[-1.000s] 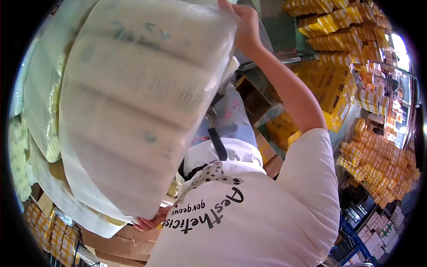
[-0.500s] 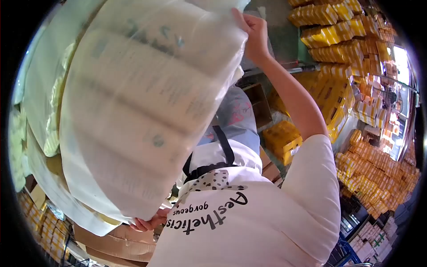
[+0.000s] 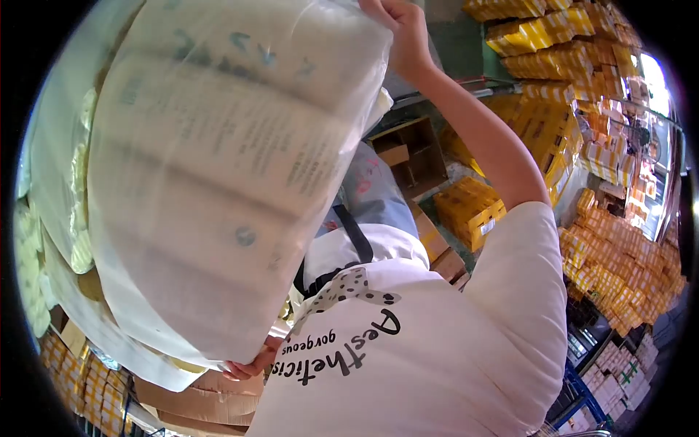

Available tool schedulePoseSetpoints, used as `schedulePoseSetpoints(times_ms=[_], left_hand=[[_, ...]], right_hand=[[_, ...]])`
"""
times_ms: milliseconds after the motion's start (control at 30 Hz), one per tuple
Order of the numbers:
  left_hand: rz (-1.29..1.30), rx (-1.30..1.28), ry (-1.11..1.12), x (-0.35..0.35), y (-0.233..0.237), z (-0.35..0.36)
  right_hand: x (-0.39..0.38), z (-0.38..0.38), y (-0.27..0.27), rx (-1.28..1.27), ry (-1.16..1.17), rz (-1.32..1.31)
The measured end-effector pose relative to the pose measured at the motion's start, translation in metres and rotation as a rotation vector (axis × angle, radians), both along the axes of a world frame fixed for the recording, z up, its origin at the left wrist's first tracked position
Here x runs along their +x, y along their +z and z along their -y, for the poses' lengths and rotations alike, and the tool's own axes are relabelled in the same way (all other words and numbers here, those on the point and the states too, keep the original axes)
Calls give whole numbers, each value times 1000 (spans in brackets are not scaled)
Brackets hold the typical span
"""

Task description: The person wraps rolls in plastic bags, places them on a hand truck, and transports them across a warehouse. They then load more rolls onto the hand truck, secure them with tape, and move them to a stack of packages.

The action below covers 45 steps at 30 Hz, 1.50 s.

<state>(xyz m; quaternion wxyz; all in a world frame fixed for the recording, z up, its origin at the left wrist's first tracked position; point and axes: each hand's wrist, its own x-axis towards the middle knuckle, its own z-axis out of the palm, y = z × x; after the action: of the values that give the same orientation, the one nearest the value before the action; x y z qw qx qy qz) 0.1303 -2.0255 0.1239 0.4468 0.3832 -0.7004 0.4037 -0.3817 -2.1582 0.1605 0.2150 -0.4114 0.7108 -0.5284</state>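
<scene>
A large package wrapped in cloudy white plastic, with faint printing, fills the left of the head view. Several block-like packs show through its wrap. My right hand is closed on its upper right corner, the arm stretched out. Down at its lower edge, close to my shirt, my left hand grips the wrap; only some of its fingers show. Further white plastic-wrapped bundles lie beside and behind the package on the left.
An opened cardboard box and a yellow taped carton sit on the floor by my legs. Stacks of yellow-and-white taped boxes line the right side. Brown cartons lie below the package.
The package has shifted slightly left in view, with both my hands still on it. More of the opened cardboard box shows beside my leg.
</scene>
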Motion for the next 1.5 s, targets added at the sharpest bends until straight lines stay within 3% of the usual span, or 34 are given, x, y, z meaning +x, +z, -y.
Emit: schedulePoseSetpoints(times_ms=[67, 167, 300, 433, 533, 667, 767, 833, 1033, 1167, 1267, 1333, 1400, 1467, 1500], left_hand=[[-76, -72, 56, -14, -2, 8], [-42, -508, 42, -20, -1, 40], [116, -375, -42, -11, 1, 34], [-19, -680, -74, -32, 13, 55], [60, -674, -164, -21, 10, 52], [176, -8, -67, 7, 9, 1], [133, -86, -94, 29, -3, 3], [86, -198, -117, 5, -1, 19], [120, 382, 241, -22, 19, -21], [73, 398, 240, -36, 19, -22], [73, 309, 280, -41, 15, -17], [65, 232, 318, -37, 7, -14], [53, 173, 304, -42, 6, -12], [86, 189, 354, -41, 4, -16], [77, 233, 344, -57, 13, -18]], right_hand=[[4, -3, -1, -29, -12, 64], [5, 0, -6, -107, -15, 221], [6, -2, -2, -120, -5, 189], [1, 1, -6, -61, -53, 163], [-1, 0, -10, -21, -90, -25], [-4, 3, -6, 9, -38, -153], [-1, 1, -3, -14, -47, -137], [1, -2, -5, -10, -46, -60], [1, -2, -14, -36, -67, -79], [1, -5, -1, 61, -49, -190], [-6, -10, 0, -135, 69, -169], [-40, -38, -2, -119, 324, 74], [-82, -77, -8, -20, 413, 93], [-150, -127, -47, 228, 503, -344], [-187, -157, -72, 522, 547, -511]])
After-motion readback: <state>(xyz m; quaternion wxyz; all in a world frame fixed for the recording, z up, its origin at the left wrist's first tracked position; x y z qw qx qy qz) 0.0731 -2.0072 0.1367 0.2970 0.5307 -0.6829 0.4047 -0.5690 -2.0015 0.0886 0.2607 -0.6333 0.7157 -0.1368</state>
